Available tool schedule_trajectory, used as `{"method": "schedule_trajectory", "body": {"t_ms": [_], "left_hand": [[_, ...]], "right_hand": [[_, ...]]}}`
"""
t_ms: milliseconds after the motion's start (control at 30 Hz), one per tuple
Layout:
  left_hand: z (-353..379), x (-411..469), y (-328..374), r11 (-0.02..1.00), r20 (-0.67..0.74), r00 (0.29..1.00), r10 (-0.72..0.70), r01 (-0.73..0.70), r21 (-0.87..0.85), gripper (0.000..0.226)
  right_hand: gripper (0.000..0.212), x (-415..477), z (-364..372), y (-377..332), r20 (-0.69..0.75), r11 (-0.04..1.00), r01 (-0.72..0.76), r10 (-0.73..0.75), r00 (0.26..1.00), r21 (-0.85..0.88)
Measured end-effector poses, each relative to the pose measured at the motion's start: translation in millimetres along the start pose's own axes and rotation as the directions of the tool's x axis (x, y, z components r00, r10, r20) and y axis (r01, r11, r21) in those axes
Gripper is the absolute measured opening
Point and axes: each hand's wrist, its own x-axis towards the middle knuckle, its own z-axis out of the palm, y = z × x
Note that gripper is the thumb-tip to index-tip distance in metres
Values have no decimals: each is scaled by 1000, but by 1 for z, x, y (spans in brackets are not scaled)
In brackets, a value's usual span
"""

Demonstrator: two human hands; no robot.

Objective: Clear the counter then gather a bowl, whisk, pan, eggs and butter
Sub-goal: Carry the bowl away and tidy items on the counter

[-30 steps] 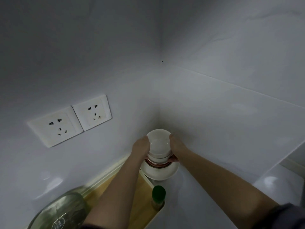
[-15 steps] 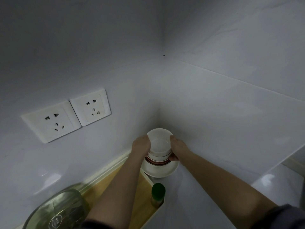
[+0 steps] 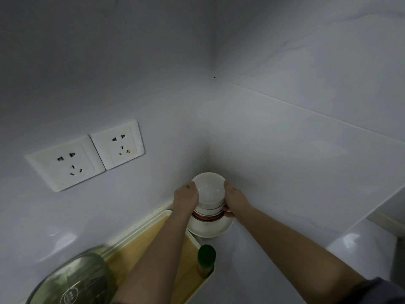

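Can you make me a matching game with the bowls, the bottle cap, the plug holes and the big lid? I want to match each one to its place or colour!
Things:
1. bowl stack
2. bottle cap
3. sockets
4. lid

Matches:
A. green
B. on the wall
C. see-through, bottom left
D. held between the left hand and right hand

Pairs: 1-D, 2-A, 3-B, 4-C

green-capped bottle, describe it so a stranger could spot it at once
Find the stack of white bowls in the wall corner. Just nearer lies a white-rimmed wooden tray; the bottle stands upright at its right edge, the only thing with a green cap.
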Motion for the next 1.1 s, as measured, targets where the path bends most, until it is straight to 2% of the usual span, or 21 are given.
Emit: {"method": "schedule_trajectory", "body": {"t_ms": [167, 267, 367, 467, 667, 767, 867, 933, 1100], "left_hand": [[-9, -30, 4, 999, 14, 1000, -26, 26, -36, 54], [-16, -57, 2, 1000, -15, 1000, 24, -24, -19, 52], [-24, -86, 0, 996, -56, 995, 87, -89, -28, 52], [-31, -118, 0, 987, -112, 982, 152, -157, -41, 47], [-45, -219, -19, 956, -189, 950, 248, -272, -112, 25], [-48, -265, -35, 945, -223, 948, 226, -269, -184, 20], [-48, -319, -57, 932, -283, 937, 205, -275, -235, 20], [-45, -352, -70, 919, -322, 927, 190, -284, -274, 22], [-40, -471, -97, 870, -403, 905, 137, -304, -387, 22]], "right_hand": [[49, -23, -10, 3, -27, 995, 97, -98, 995, -32], [47, -45, -15, 5, -27, 991, 122, -124, 992, -51], [36, -74, -22, 8, -32, 979, 197, -199, 979, -56], [28, -103, -27, 16, -45, 948, 316, -315, 948, 23], [31, -174, -27, 51, -125, 918, 366, -350, 928, 151], [27, -220, -29, 68, -104, 915, 292, -273, 956, 280], [20, -288, -42, 87, -9, 886, 200, -216, 976, 419], [17, -328, -52, 103, 54, 847, 183, -241, 969, 500], [18, -424, -85, 155, 170, 818, 175, -314, 934, 548]]}}
